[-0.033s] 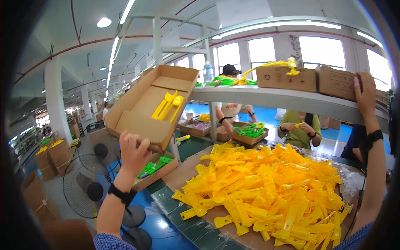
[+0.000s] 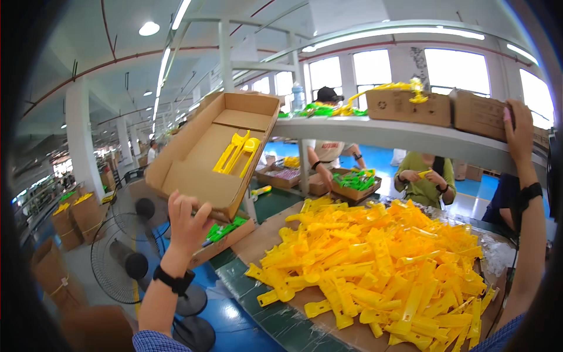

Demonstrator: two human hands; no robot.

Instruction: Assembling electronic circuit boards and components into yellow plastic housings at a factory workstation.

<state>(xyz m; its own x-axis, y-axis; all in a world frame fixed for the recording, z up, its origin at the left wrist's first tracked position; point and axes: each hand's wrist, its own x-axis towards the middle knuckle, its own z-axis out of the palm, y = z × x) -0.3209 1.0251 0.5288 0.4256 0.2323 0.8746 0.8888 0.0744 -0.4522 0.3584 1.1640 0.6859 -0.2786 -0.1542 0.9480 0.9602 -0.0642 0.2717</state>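
My left hand [image 2: 189,226] grips the lower edge of a shallow cardboard tray [image 2: 182,167], raised and tilted at the left. A few long yellow plastic pieces [image 2: 236,154] lie inside it. At the upper right, my right hand [image 2: 518,129] is closed over the end of a cardboard box [image 2: 480,115] on the raised shelf; part of its grip is hidden. Between my arms, a large heap of yellow plastic parts [image 2: 375,264] covers much of the workbench. Both wrists wear dark bands.
The grey shelf [image 2: 352,128] spans above the bench, carrying another box [image 2: 409,107] and green parts. A box of green parts [image 2: 226,229] sits below the tray. Standing fans [image 2: 126,258] are at left. Two co-workers [image 2: 425,176] work across the bench near a green-filled box [image 2: 356,185].
The view has shifted very slightly. Both hands keep their holds on the tray and the shelf box.
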